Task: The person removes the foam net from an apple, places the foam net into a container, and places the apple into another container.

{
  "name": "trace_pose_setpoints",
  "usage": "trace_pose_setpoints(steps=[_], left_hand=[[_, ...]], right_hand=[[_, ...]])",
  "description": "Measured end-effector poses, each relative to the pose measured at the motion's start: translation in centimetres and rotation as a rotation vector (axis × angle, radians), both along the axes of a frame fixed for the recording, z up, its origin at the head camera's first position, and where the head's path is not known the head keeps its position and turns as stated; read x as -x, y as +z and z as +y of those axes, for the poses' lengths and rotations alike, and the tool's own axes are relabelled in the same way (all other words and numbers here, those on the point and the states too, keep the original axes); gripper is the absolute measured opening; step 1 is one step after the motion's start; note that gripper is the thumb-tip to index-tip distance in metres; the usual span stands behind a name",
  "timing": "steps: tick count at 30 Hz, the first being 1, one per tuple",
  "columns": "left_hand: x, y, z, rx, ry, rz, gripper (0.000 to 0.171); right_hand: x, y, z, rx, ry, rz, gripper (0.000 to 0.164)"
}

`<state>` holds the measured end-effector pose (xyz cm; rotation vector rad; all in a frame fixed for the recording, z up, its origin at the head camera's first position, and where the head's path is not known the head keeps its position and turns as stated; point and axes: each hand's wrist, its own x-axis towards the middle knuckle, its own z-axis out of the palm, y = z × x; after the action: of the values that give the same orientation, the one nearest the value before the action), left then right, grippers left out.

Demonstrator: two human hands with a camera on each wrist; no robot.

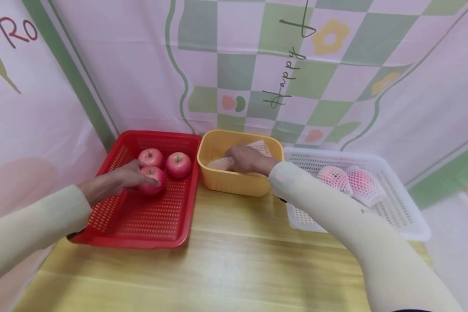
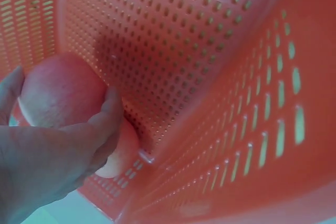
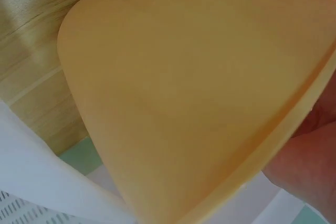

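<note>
In the head view, my left hand [image 1: 130, 174] grips a red apple [image 1: 153, 180] inside the red basket [image 1: 179, 234]; the left wrist view shows thumb and fingers around this apple [image 2: 63, 90]. Two more apples [image 1: 178, 165] sit just beyond it. My right hand [image 1: 245, 158] reaches down into the yellow bin [image 1: 238, 184], its fingers curled at a white foam net sleeve [image 1: 220, 164]. Another foam net [image 1: 260, 147] lies behind that hand. The bin's outer wall [image 3: 184, 77] covers most of the right wrist view and hides those fingertips.
A white basket [image 1: 398, 190] stands on the right with two net-wrapped apples [image 1: 334, 178] in it, partly behind my right sleeve. All three containers stand in a row on the wooden table [image 1: 226, 260]. A patterned cloth [image 1: 238, 69] hangs right behind them.
</note>
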<state>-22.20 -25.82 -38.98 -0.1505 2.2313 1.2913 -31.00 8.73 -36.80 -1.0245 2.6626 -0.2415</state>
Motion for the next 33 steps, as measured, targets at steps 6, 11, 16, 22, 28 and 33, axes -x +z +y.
trace_pose_setpoints(steps=[6, 11, 16, 22, 28, 33], left_hand=[[0.2, -0.2, -0.2, 0.097, 0.009, -0.006, 0.074], [0.4, -0.4, -0.3, 0.127, 0.019, -0.037, 0.086], [0.4, -0.7, -0.3, 0.14, 0.005, -0.053, 0.093], [0.5, -0.8, -0.5, 0.194, -0.049, -0.003, 0.092], [0.6, -1.1, -0.7, 0.258, -0.068, 0.013, 0.094], [0.4, -1.3, -0.9, 0.269, -0.073, 0.045, 0.095]], right_hand=[[-0.3, 0.6, 0.4, 0.018, -0.09, 0.036, 0.047], [-0.5, 1.5, 1.1, 0.022, -0.157, 0.062, 0.052], [-0.9, 1.8, 2.2, 0.049, -0.157, 0.101, 0.049], [-1.3, 2.3, 3.6, 0.049, -0.115, 0.138, 0.047], [-1.5, 3.8, 5.1, 0.009, -0.119, 0.16, 0.049], [-1.5, 4.9, 6.7, 0.043, -0.144, 0.164, 0.048]])
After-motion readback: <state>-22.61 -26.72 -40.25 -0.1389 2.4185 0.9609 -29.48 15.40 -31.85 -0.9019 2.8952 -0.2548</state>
